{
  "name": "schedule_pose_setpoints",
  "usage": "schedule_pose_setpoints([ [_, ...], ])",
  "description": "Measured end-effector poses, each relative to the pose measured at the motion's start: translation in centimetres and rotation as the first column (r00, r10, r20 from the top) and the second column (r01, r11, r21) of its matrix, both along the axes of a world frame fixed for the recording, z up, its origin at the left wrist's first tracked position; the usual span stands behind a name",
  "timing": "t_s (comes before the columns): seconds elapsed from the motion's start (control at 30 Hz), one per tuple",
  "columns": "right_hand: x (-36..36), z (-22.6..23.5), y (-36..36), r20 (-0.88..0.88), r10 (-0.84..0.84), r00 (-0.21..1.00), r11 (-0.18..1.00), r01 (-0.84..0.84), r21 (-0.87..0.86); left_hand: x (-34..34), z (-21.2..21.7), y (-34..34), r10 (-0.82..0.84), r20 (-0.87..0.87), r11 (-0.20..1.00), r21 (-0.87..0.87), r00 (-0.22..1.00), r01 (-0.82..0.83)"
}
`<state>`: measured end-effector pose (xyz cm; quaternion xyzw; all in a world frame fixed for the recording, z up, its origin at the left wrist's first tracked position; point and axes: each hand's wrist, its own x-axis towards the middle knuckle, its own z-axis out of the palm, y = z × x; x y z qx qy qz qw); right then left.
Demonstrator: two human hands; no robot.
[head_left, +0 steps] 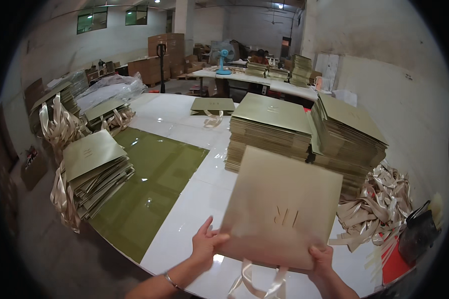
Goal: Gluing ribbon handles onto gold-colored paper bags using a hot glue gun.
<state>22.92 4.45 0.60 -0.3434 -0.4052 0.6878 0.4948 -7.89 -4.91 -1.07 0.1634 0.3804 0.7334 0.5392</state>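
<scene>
A gold paper gift bag [284,204] is held up, tilted, above the white table, its printed face toward me. Its cream ribbon handle [247,279] hangs down from the lower edge. At the bag's lower left edge my left hand [207,246] grips with the thumb in front; its index finger sticks out beside the edge. My right hand [322,260] pinches the lower right corner, thumb on the front, the other fingers hidden behind. Just beyond the bag rises a tall stack of flat gold bags [269,114].
A second bag stack [351,119] stands to the right, near heaped ribbons [376,209] and a dark container [419,234]. Left lie a green mat [149,174] and a fanned bag pile [95,154]. A single bag [212,104] lies farther back; a blue fan [224,60] stands on another table.
</scene>
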Motion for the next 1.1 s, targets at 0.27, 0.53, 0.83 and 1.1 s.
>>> schedule_pose_setpoints([
  [0.27,-17.2,-3.3,-1.6,0.222,0.551,0.805,0.772,-0.592,0.232,-3.3,1.6,-3.4,0.401,0.225,0.915,-0.043,0.888,-0.402],
  [0.53,-21.5,8.8,16.6,0.478,-0.529,0.701,0.098,-0.510,0.855,-34.3,13.5,-17.3,0.685,-0.307,0.687,-0.031,0.661,-0.726],
  [0.83,-23.3,11.9,28.3,0.425,-0.857,0.291,0.108,-0.706,0.700,-42.2,11.6,-14.6,-0.526,-0.846,0.357,-0.128,-0.086,-0.925],
  [1.1,-8.5,7.6,9.6,0.298,-0.719,0.628,-0.330,-0.686,0.649,-33.3,10.4,-7.2,-0.390,-0.661,0.743,0.186,-0.641,-0.644],
])
